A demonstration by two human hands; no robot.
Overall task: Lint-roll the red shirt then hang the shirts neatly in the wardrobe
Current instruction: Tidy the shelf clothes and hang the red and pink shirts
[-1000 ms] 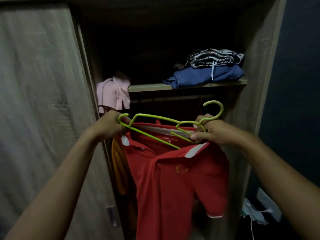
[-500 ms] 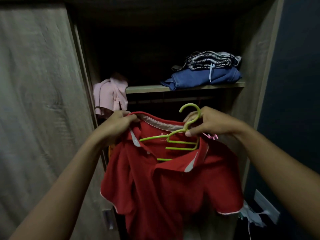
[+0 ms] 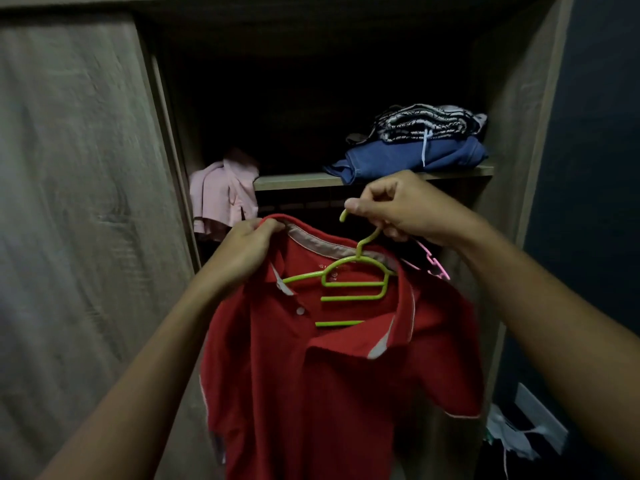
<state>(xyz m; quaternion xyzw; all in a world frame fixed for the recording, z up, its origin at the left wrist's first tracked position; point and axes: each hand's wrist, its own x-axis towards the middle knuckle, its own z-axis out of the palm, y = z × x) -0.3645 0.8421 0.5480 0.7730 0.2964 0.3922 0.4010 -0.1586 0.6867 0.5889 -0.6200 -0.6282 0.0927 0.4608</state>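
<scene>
Up close to the open wardrobe (image 3: 512,98), both hands held a red shirt (image 3: 329,393) in front of the dark opening. The left hand (image 3: 247,252) was closed on the shirt's collar at its left end, fingers bunched over the red fabric and the pale inner band. The right hand (image 3: 398,209) was clamped on the hook of a green hanger (image 3: 353,284), thumb and fingers curled round the top of the hook, whose tip stuck out beside the thumb. The hanger sat inside the neck opening, its bars showing against the back of the collar, its left arm running under the placket toward the left hand and its right arm hidden under the shoulder. The shirt hung down from it, unbuttoned at the neck, both short sleeves drooping. Just behind the right wrist, part of a pink hanger (image 3: 431,261) showed. Above the hands ran a shelf (image 3: 294,181); on its right end lay folded blue clothes (image 3: 415,157) with a striped garment (image 3: 426,121) on top. A pink garment (image 3: 223,199) draped over the shelf's left end, beside the wooden door (image 3: 76,202).
</scene>
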